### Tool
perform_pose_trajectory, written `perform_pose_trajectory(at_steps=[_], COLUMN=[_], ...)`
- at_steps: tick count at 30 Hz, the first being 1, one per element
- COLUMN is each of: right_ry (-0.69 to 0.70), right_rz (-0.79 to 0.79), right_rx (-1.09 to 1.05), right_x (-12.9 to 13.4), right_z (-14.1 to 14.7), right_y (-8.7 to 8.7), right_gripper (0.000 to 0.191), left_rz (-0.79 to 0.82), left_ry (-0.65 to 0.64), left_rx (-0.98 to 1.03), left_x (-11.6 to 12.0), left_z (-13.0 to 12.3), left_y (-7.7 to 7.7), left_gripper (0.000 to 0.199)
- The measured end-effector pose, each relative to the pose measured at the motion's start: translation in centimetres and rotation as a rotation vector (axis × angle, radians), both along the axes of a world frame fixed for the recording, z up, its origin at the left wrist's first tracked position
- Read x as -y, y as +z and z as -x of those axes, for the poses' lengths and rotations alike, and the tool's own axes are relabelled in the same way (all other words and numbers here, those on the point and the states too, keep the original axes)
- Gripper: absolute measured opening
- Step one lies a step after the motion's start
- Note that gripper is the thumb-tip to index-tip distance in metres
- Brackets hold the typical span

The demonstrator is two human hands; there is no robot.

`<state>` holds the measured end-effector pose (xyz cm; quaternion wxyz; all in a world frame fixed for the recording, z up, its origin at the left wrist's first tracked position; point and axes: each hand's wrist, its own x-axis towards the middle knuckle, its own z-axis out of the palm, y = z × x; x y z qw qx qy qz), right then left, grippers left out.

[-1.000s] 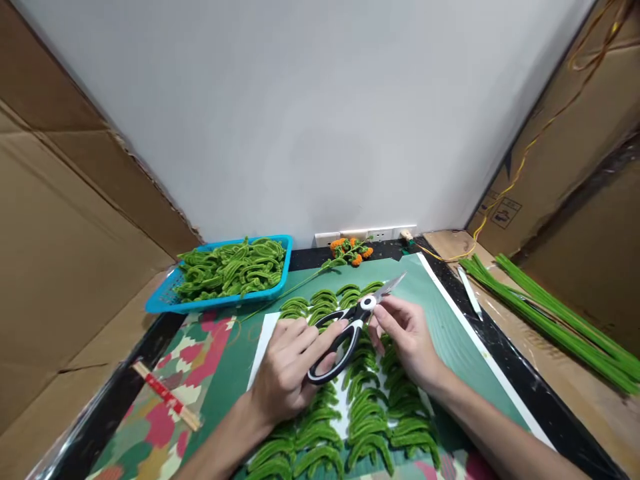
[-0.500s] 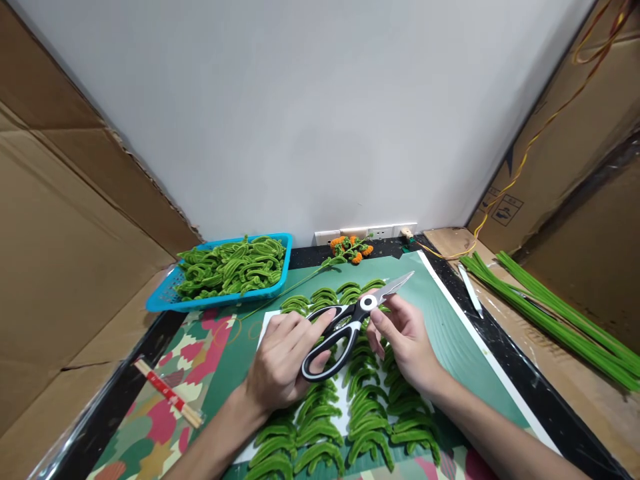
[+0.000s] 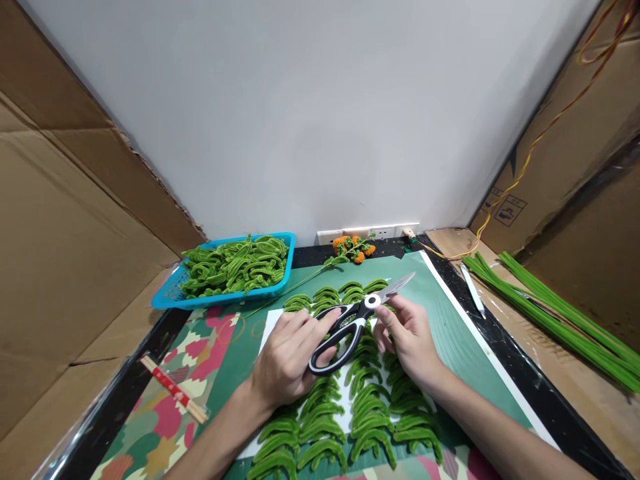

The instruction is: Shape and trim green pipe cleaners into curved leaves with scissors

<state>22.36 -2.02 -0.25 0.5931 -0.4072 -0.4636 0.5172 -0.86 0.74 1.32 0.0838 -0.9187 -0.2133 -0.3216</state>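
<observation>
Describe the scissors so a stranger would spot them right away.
Find the green mat, then its rows of curved green pieces. Above them, in the left hand, are the scissors, set apart by metal blades and black-and-white handles.

We see scissors (image 3: 373, 303) with black handles trimmed in white, a white pivot with a dark centre, and silvery-grey blades (image 3: 399, 285); below them we find curved pieces (image 3: 367, 421) of bright leaf green on a white sheet (image 3: 270, 327); the mat (image 3: 465, 340) is a muted, bluish green, edged white at the right; the cloth (image 3: 167, 420) shows camouflage-like patches of magenta, green, cream and tan, some striped; we note a sky-blue basket (image 3: 290, 267), orange blooms (image 3: 359, 258), vivid green stems (image 3: 580, 343), a white tool (image 3: 473, 291), pale chopsticks (image 3: 193, 409) in a red wrapper (image 3: 170, 387) with lighter marks, a black tabletop (image 3: 565, 417), brown cardboard (image 3: 75, 233) and a greyish-white wall (image 3: 330, 120).
</observation>
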Motion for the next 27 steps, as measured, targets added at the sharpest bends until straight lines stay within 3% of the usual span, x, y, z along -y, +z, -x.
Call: perform_pose_trajectory(at_steps=[19, 27], right_ry=[-0.022, 0.066], right_rz=[-0.043, 0.007], right_rx=[-0.056, -0.078], right_x=[0.60, 0.16], right_z=[0.09, -0.34], right_y=[-0.54, -0.35], right_gripper=[0.039, 0.041], left_rz=[-0.002, -0.018], left_ry=[-0.007, -0.028], left_rx=[0.048, 0.026], left_x=[0.16, -0.22], left_z=[-0.16, 0.06], left_y=[-0.19, -0.37], left_gripper=[0.050, 0.050])
